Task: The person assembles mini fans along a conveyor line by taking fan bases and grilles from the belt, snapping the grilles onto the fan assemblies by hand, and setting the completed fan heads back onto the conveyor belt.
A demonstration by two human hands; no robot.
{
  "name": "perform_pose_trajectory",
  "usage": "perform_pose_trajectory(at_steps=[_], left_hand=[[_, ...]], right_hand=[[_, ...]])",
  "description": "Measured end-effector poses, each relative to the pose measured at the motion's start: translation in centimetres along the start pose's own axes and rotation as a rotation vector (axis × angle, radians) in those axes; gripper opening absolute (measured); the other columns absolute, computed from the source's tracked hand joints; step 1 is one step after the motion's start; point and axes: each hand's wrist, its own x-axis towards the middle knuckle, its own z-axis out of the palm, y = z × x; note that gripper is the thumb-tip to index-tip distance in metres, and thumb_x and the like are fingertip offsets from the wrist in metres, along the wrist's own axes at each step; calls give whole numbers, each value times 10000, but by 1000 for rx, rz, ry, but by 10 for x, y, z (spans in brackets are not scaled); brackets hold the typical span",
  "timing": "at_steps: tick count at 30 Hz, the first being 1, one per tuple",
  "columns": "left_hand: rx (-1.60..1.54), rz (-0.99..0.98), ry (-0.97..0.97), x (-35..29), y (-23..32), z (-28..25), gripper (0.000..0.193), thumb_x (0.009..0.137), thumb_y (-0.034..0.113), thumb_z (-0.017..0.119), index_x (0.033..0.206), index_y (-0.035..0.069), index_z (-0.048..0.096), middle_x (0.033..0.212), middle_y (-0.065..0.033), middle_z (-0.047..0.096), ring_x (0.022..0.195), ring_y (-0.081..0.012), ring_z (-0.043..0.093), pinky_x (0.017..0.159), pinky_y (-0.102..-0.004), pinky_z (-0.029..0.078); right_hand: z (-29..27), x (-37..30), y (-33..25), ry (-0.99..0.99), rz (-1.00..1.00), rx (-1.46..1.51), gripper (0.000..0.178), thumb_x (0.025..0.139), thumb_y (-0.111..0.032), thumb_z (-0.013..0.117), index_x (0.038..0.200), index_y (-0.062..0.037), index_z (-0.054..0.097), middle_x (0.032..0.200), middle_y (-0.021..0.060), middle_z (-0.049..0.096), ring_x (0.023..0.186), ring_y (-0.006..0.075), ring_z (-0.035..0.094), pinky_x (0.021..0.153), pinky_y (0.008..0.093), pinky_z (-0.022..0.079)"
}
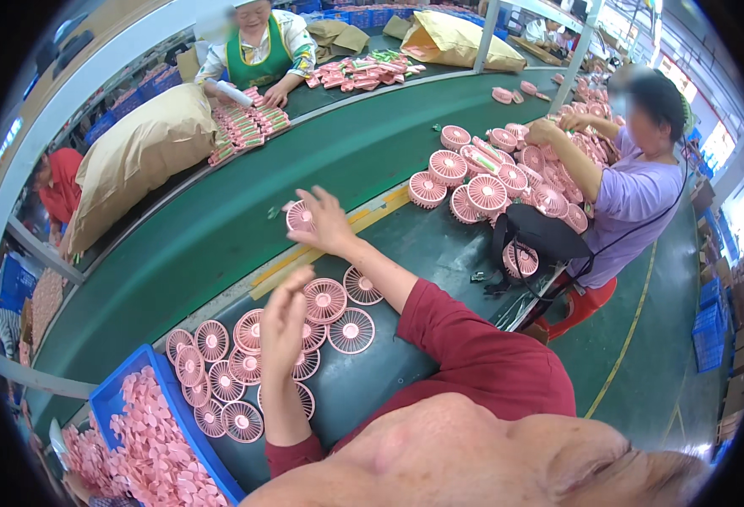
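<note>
My right hand (328, 224) reaches out over the green conveyor belt, thumb and fingers about the edge of a round pink fan head (301, 216). Nearer to me, my left hand (285, 325) is raised above the dark worktable, fingers stretched out and holding nothing that shows. Under and around it lie several round pink fan grilles (351, 330) with thin spokes, some overlapping. My left hand and forearm hide part of them.
A blue crate (165, 397) of small pink plastic pieces (165, 448) stands at the near left. Pink fans (487, 193) are heaped at the right beside a co-worker in purple (634, 190). Across the belt (177, 245), another person in a green apron handles pink parts near a paper sack (139, 160).
</note>
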Motion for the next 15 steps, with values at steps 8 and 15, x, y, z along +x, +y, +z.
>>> perform_pose_trajectory(at_steps=[8, 15], left_hand=[[-466, 576, -248, -54, 82, 6, 224, 882, 141, 639, 969, -59, 689, 1041, -210, 674, 941, -322, 656, 809, -402, 521], [-857, 880, -250, -51, 81, -17, 200, 840, 107, 759, 898, -52, 652, 948, -215, 663, 819, -327, 646, 641, -379, 545]], right_hand=[[19, -12, -2, 44, -272, -25, 394, 737, -164, 758, 1108, -88, 650, 1325, 195, 475, 1261, 387, 430, 1058, 501, 341], [25, -20, -8, -108, -359, 55, 202, 786, -111, 701, 973, -34, 690, 1058, 141, 655, 1076, 321, 572, 944, 431, 441]])
